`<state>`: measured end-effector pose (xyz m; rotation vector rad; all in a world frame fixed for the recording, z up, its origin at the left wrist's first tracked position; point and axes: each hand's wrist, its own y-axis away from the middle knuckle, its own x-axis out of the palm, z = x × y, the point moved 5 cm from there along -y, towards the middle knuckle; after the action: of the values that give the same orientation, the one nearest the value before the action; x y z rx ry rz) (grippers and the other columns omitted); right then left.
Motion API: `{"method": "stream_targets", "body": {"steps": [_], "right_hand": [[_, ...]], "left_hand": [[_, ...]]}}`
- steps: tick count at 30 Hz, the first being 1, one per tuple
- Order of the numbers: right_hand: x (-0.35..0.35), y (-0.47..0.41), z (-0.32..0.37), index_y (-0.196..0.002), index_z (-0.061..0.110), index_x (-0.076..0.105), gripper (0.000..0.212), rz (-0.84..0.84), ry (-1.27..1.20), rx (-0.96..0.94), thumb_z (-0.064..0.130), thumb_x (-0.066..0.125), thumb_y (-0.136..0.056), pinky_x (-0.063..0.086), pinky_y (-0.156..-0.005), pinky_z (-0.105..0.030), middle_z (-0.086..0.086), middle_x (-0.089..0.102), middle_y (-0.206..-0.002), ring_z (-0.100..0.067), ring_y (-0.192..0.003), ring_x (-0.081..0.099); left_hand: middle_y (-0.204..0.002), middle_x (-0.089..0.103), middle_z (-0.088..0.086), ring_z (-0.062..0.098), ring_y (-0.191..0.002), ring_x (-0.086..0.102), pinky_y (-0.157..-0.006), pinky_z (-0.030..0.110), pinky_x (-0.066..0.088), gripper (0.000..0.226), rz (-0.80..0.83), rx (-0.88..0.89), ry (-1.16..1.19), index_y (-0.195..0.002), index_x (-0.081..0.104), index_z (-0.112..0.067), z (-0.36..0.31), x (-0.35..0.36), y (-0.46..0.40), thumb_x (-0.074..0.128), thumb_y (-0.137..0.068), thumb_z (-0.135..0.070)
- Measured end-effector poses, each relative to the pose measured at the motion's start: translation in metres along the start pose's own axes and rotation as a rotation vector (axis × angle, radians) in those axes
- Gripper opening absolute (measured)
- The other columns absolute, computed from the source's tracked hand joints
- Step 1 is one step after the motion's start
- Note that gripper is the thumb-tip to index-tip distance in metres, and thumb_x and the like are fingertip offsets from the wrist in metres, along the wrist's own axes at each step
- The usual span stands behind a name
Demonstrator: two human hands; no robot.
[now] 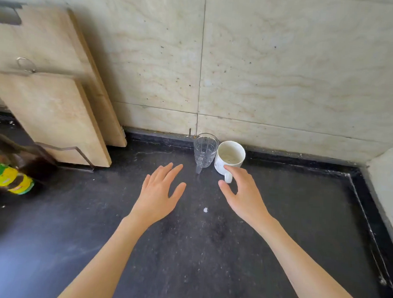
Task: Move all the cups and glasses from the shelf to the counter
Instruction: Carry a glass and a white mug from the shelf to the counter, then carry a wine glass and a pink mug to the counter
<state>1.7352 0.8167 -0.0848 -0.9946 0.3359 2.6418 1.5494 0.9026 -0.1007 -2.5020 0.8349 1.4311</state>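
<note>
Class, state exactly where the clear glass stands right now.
In the head view the clear glass stands upright on the dark counter near the tiled wall, immediately left of the white mug, beyond the left hand.

Beige marble-tiled wall (286,62) behind wooden boards (45,95) leaning upright

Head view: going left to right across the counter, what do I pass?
Green-and-yellow packet → wooden cutting boards leaning on the wall → left hand → clear glass mug → white ceramic mug → right hand, fingers near the white mug's handle.
</note>
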Motion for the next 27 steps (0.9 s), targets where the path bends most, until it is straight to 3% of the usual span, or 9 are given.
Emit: {"method": "stream_targets", "body": {"steps": [4, 8, 13, 20, 27], "right_hand": [[-0.002, 0.026, 0.070, -0.144, 0.025, 0.030, 0.057, 0.111, 0.240, -0.308, 0.042, 0.046, -0.092, 0.019, -0.116, -0.035, 0.004, 0.029, -0.153, -0.014, -0.141, 0.022], [0.021, 0.071, 0.131, -0.147, 0.029, 0.019, 0.059, 0.204, 0.425, -0.552, 0.047, 0.039, -0.094, 0.007, -0.118, -0.046, 0.003, 0.017, -0.157, -0.017, -0.145, 0.009], [0.071, 0.144, 0.190, -0.148, 0.033, 0.009, 0.063, 0.345, 0.532, -0.801, 0.051, 0.035, -0.093, 0.000, -0.118, -0.048, 0.004, 0.008, -0.159, -0.016, -0.146, 0.002], [0.165, 0.284, 0.278, -0.148, 0.034, 0.007, 0.065, 0.521, 0.538, -1.128, 0.052, 0.036, -0.092, 0.000, -0.118, -0.050, 0.003, 0.008, -0.159, -0.016, -0.146, 0.002], [0.258, 0.512, 0.350, -0.148, 0.032, 0.013, 0.066, 0.656, 0.431, -1.463, 0.052, 0.040, -0.091, 0.004, -0.117, -0.050, 0.002, 0.016, -0.158, -0.018, -0.146, 0.008]], "left_hand": [[-0.158, 0.015, -0.005, 0.017, -0.147, 0.004, -0.118, 0.042, 0.002, 0.053, -0.207, -0.040, -0.082, -0.146, 0.018, -0.035, -0.008, -0.054, 0.062, 0.033, -0.095, -0.045], [-0.158, 0.014, -0.005, 0.018, -0.147, 0.002, -0.119, 0.044, 0.000, 0.058, -0.354, -0.177, -0.155, -0.146, 0.015, -0.036, -0.001, -0.086, 0.147, 0.023, -0.092, -0.054], [-0.158, 0.013, -0.003, 0.021, -0.147, 0.001, -0.117, 0.046, 0.001, 0.075, -0.456, -0.392, -0.194, -0.146, 0.014, -0.037, 0.027, -0.099, 0.267, 0.006, -0.077, -0.064], [-0.159, 0.011, -0.002, 0.021, -0.147, -0.002, -0.117, 0.046, -0.001, 0.078, -0.635, -0.735, -0.191, -0.147, 0.012, -0.035, 0.070, -0.104, 0.478, 0.004, -0.075, -0.065], [-0.159, 0.010, -0.002, 0.020, -0.147, -0.002, -0.118, 0.045, 0.001, 0.083, -0.773, -1.087, -0.184, -0.147, 0.012, -0.032, 0.090, -0.081, 0.734, 0.001, -0.071, -0.064]]}}
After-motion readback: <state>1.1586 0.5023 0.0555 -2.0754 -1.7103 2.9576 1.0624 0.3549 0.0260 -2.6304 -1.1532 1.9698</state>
